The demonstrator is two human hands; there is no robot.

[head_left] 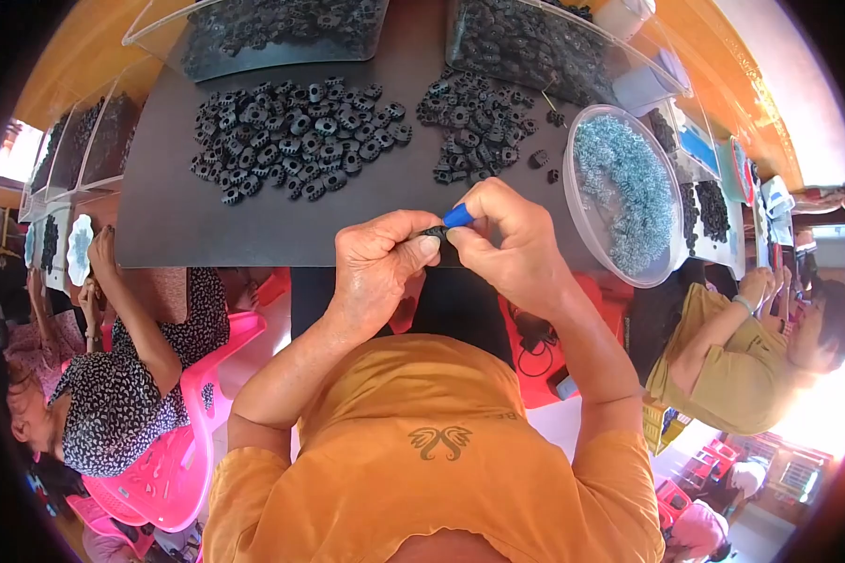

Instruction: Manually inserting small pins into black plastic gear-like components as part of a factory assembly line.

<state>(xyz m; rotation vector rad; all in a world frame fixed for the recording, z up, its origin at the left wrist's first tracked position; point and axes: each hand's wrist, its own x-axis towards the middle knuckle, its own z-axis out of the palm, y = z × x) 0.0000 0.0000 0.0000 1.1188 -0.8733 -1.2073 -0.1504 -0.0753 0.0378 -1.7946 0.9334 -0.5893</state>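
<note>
My two hands meet in front of me at the near edge of the dark table. A small black plastic part point(433, 232) is pinched between the thumb and fingers of my left hand point(371, 263). My right hand point(509, 239), with a blue cover point(457, 216) on one fingertip, closes in a pinch on the same part's right end. Whether my right fingers also hold something smaller is hidden. Beyond my hands lie a wide heap of black ribbed plastic parts point(296, 131) on the left and a smaller heap of black parts point(474, 122) on the right.
A round clear tub point(574, 202) of small pale blue-green springy pieces stands on the right. Two clear bins point(380, 42) of black parts line the back. Co-workers sit on both sides, one on a pink chair point(183, 469). Under the table's edge is a red stool point(545, 375).
</note>
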